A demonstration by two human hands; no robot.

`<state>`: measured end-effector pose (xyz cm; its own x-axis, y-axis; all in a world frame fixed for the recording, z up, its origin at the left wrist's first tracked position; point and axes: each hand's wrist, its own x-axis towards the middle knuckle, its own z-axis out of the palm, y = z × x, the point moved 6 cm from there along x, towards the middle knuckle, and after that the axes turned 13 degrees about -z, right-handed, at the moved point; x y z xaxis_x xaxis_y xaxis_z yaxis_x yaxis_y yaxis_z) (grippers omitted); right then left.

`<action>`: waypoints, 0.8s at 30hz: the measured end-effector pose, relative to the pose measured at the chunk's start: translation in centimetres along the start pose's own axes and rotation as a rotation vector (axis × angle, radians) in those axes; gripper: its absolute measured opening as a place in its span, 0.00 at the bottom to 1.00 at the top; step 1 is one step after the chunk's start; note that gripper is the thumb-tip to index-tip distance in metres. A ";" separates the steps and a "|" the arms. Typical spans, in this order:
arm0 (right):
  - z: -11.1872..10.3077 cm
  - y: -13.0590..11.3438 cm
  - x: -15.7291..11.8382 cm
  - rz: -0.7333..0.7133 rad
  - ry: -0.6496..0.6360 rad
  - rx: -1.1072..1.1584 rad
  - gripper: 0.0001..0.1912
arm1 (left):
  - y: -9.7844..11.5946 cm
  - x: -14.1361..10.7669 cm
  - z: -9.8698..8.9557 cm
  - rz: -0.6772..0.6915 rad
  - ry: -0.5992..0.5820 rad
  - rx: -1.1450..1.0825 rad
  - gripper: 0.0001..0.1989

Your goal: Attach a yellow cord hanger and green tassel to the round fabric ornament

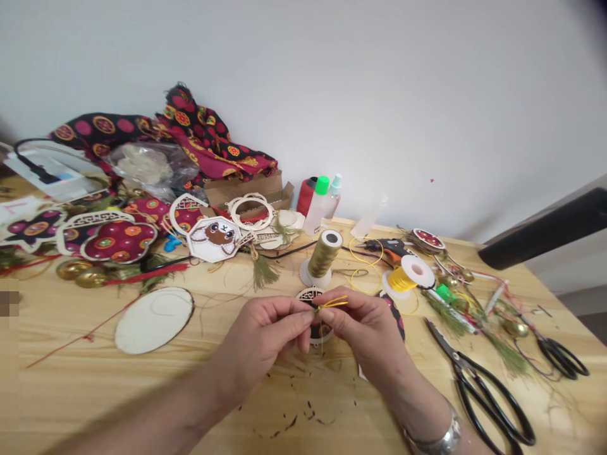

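Yellow cord point(337, 303) pinched between our hands, just in front of the olive thread spool point(324, 256)

We had our left hand point(272, 325) and right hand point(365, 322) together above the counter point(227, 407), nearer to us than the spool. Our left fingers were closed in a pinch at the cord's greenish part; our right thumb and forefinger gripped it just beside them, and its yellow ends stuck out over our right hand. Below, in front of the spool, we had a fretwork ornament point(308, 293), partly hidden. Right of the spool stood a yellow reel point(402, 278); well to its right and nearer us lay large scissors point(459, 360). Left of the spool lay an animal-face ornament point(215, 239) and, closer to us, a white oval point(152, 322); behind the spool stood a green-capped bottle point(315, 213)
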<state>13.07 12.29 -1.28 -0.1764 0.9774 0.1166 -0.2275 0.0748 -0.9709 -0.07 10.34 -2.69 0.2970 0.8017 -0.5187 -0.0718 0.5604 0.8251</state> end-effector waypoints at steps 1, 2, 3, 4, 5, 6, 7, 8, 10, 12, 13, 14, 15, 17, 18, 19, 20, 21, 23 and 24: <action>-0.1 -0.1 0.0 -0.011 0.008 -0.024 0.03 | 0.0 0.0 0.1 -0.009 -0.008 0.001 0.12; -0.2 -0.1 0.1 -0.015 0.016 -0.046 0.02 | 0.1 0.0 0.2 -0.016 -0.016 0.000 0.11; -0.3 -0.1 0.1 -0.015 0.023 -0.064 0.02 | 0.1 0.0 0.3 -0.024 -0.023 0.000 0.10; -0.3 -0.1 0.1 -0.013 0.025 -0.076 0.02 | 0.1 0.0 0.3 -0.033 -0.027 0.001 0.10; -0.3 -0.2 0.0 -0.012 0.026 -0.083 0.02 | 0.1 0.0 0.4 -0.042 -0.028 0.001 0.10; -0.3 -0.2 0.0 -0.011 0.028 -0.083 0.03 | 0.2 0.0 0.4 -0.048 -0.032 -0.001 0.09; -0.3 -0.2 0.0 -0.009 0.031 -0.078 0.03 | 0.2 0.0 0.5 -0.049 -0.038 -0.007 0.09; -0.3 -0.2 0.0 -0.006 0.035 -0.071 0.03 | 0.2 0.0 0.5 -0.045 -0.045 -0.013 0.09; -0.4 -0.1 0.0 0.006 0.049 -0.056 0.04 | 0.3 -0.1 0.6 -0.028 -0.054 -0.020 0.08; -0.4 0.0 0.0 0.011 0.058 -0.042 0.05 | 0.4 -0.2 0.5 -0.012 -0.054 -0.028 0.08; -0.4 0.0 0.1 0.010 0.062 -0.035 0.05 | 0.4 -0.2 0.5 -0.006 -0.050 -0.031 0.08; -0.5 0.0 0.1 0.007 0.066 -0.027 0.05 | 0.4 -0.2 0.4 0.001 -0.046 -0.035 0.08; -0.6 0.0 0.1 0.005 0.072 -0.020 0.05 | 0.4 -0.2 0.4 0.007 -0.041 -0.037 0.09; -0.7 0.0 0.1 0.003 0.088 -0.007 0.06 | 0.5 -0.2 0.3 0.019 -0.029 -0.036 0.10; -0.8 0.0 0.1 0.002 0.094 -0.003 0.05 | 0.5 -0.2 0.3 0.022 -0.020 -0.038 0.11; -0.8 0.0 0.1 0.000 0.098 0.000 0.05 | 0.5 -0.2 0.2 0.026 -0.010 -0.044 0.11; -0.8 0.0 0.1 -0.001 0.096 0.004 0.05 | 0.5 -0.2 0.1 0.030 0.002 -0.057 0.10; -0.8 0.0 0.1 0.000 0.093 0.012 0.05 | 0.5 -0.2 0.0 0.033 0.013 -0.076 0.09; -0.8 0.0 0.0 0.004 0.083 0.030 0.05 | 0.5 -0.2 -0.3 0.041 0.040 -0.126 0.07; -0.8 0.0 0.0 0.004 0.082 0.037 0.05 | 0.4 -0.2 -0.4 0.046 0.050 -0.148 0.07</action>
<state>13.82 12.48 -1.41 -0.0991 0.9907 0.0936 -0.2628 0.0646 -0.9627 -0.57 10.53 -2.36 0.2432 0.8344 -0.4947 -0.2249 0.5446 0.8080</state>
